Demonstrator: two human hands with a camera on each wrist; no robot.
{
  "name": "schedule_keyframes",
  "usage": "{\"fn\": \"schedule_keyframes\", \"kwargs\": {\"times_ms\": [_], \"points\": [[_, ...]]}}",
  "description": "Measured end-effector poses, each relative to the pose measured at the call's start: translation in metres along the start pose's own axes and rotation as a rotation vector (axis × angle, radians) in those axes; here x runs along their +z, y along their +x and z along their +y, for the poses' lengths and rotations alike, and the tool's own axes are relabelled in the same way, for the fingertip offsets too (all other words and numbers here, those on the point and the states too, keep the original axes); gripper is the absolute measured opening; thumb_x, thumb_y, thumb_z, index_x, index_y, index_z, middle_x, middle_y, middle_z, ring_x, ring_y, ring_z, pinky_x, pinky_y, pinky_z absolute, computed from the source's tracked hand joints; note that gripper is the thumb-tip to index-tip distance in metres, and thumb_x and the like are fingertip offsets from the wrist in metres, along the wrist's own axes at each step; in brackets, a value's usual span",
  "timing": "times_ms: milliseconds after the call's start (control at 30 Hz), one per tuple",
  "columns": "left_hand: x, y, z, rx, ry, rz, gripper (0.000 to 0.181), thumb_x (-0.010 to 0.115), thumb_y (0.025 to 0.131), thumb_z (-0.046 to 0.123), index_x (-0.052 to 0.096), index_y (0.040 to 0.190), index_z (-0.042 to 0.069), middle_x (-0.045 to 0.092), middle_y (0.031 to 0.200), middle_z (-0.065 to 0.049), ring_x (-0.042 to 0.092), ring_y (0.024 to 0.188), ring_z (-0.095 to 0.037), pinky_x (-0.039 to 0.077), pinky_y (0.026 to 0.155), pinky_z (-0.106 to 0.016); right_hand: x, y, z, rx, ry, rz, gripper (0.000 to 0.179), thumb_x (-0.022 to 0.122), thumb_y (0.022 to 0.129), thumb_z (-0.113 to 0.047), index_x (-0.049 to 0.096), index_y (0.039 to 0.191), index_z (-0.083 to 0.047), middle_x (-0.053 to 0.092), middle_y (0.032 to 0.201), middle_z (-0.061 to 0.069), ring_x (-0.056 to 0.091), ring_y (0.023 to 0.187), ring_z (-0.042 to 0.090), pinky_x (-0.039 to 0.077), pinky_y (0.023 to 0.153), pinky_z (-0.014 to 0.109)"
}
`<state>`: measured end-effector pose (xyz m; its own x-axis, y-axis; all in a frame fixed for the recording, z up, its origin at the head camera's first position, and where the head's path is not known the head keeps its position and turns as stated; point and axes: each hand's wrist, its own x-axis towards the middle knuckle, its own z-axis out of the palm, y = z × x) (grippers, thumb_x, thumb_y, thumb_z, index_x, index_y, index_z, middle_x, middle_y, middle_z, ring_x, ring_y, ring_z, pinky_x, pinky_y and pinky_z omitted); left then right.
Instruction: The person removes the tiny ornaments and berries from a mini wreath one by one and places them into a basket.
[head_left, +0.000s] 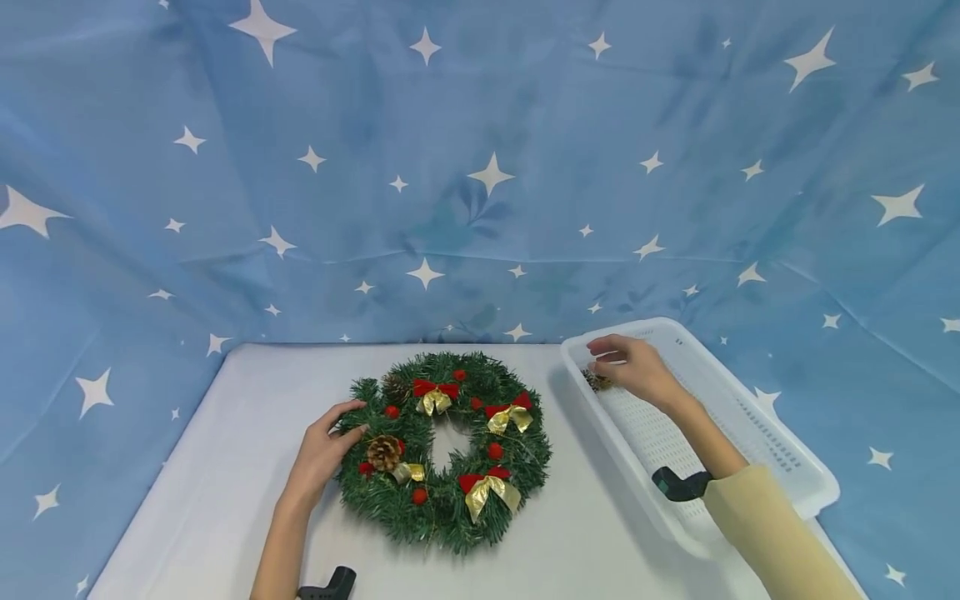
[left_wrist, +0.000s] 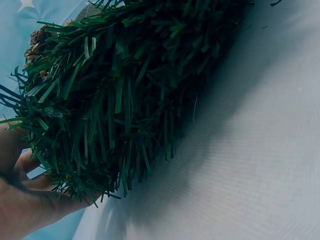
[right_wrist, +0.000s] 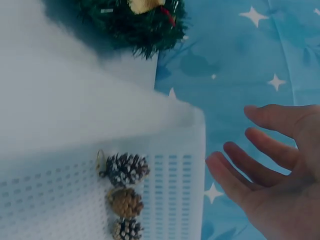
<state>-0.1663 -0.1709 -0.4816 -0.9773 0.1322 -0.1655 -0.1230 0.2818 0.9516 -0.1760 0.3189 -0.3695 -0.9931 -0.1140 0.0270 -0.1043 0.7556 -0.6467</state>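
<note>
A green Christmas wreath (head_left: 480, 525) lies on the white table, trimmed with red-and-gold bows, red berries and a brown pine cone (head_left: 384, 452). My left hand (head_left: 324, 454) holds its left edge, the fingers and thumb set into the greenery; some fingertips are hidden by it in the left wrist view. My right hand (head_left: 637, 371) hovers over the far end of a white basket (head_left: 765, 433), fingers loosely bent with nothing in them. Inside that basket, the right wrist view shows a frosted pine cone (right_wrist: 127, 169), a plain brown one and another frosted one in a row.
The long perforated basket stands slantwise along the right side of the white table (head_left: 225, 467). A blue cloth with white stars (head_left: 487, 108) hangs behind and beside the table. Dark wrist straps (head_left: 681, 485) sit on both forearms.
</note>
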Motion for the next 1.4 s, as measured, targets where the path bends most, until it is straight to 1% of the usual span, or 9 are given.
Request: {"fn": "schedule_keyframes", "kwargs": {"times_ms": [133,300,433,533,600,800,967,1200,1400], "points": [[0.004,0.001,0.001,0.006,-0.014,0.003,0.047,0.063,0.104,0.02,0.052,0.149,0.016,0.026,0.169,-0.015,0.025,0.152,-0.051,0.03,0.118,-0.067,0.004,-0.004,-0.012,-0.018,0.061,-0.023,0.041,0.068,0.1,-0.019,0.062,0.135,0.002,0.066,0.132,0.025,0.066,0.12,0.042,0.061,0.085,0.046],[0.007,0.007,0.004,0.021,-0.017,0.007,0.045,0.063,0.104,0.02,0.054,0.148,0.016,0.028,0.168,-0.015,0.029,0.151,-0.049,0.03,0.118,-0.066,0.012,-0.005,-0.028,-0.073,0.075,-0.022,0.036,0.069,0.099,-0.015,0.065,0.132,-0.001,0.067,0.131,0.022,0.068,0.118,0.04,0.06,0.09,0.045],[0.009,0.013,0.007,0.042,-0.014,0.007,0.046,0.063,0.103,0.021,0.054,0.149,0.018,0.031,0.167,-0.014,0.048,0.138,-0.048,0.041,0.111,-0.062,0.023,-0.006,-0.041,-0.116,0.099,-0.027,0.035,0.07,0.097,-0.011,0.066,0.131,-0.003,0.068,0.13,0.02,0.068,0.118,0.039,0.058,0.095,0.045],[0.009,0.013,0.007,0.043,-0.007,0.006,0.047,0.063,0.104,0.021,0.053,0.149,0.019,0.031,0.167,-0.014,0.055,0.131,-0.046,0.044,0.107,-0.059,0.034,-0.009,-0.051,-0.133,0.139,-0.055,0.036,0.071,0.097,-0.013,0.066,0.132,-0.005,0.068,0.13,0.019,0.068,0.118,0.039,0.059,0.094,0.043],[0.008,0.011,0.005,0.031,-0.014,0.003,0.048,0.063,0.104,0.021,0.052,0.15,0.018,0.03,0.167,-0.015,0.053,0.134,-0.048,0.044,0.107,-0.06,0.044,-0.012,-0.059,-0.145,0.172,-0.083,0.037,0.072,0.096,-0.014,0.066,0.132,-0.006,0.068,0.131,0.018,0.067,0.118,0.04,0.059,0.094,0.042],[0.004,0.003,0.002,0.008,-0.028,-0.004,0.048,0.062,0.104,0.019,0.052,0.15,0.017,0.026,0.169,-0.015,0.03,0.15,-0.051,0.032,0.117,-0.066,0.074,-0.018,-0.082,-0.24,0.213,-0.144,0.039,0.073,0.096,-0.011,0.065,0.134,-0.007,0.068,0.129,0.016,0.067,0.118,0.04,0.058,0.096,0.039],[0.001,0.005,0.004,0.026,-0.029,0.013,0.047,0.062,0.104,0.02,0.053,0.149,0.017,0.027,0.169,-0.014,0.03,0.15,-0.051,0.033,0.116,-0.066,0.096,-0.016,-0.099,-0.314,0.23,-0.177,0.041,0.075,0.096,-0.014,0.065,0.135,-0.009,0.068,0.13,0.013,0.068,0.117,0.037,0.058,0.096,0.044],[0.003,0.009,0.005,0.028,-0.033,0.011,0.046,0.062,0.104,0.021,0.054,0.149,0.019,0.03,0.168,-0.013,0.043,0.145,-0.046,0.036,0.116,-0.064,0.126,-0.013,-0.114,-0.406,0.251,-0.201,0.042,0.076,0.093,-0.008,0.065,0.133,-0.009,0.068,0.13,0.012,0.07,0.113,0.035,0.058,0.095,0.047],[0.002,0.002,-0.002,0.004,-0.031,0.024,0.046,0.062,0.103,0.02,0.054,0.148,0.018,0.028,0.169,-0.013,0.033,0.149,-0.048,0.034,0.116,-0.065,0.156,-0.016,-0.125,-0.486,0.252,-0.262,0.043,0.075,0.094,-0.007,0.064,0.135,-0.009,0.068,0.133,0.012,0.07,0.113,0.027,0.058,0.096,0.04]]}}
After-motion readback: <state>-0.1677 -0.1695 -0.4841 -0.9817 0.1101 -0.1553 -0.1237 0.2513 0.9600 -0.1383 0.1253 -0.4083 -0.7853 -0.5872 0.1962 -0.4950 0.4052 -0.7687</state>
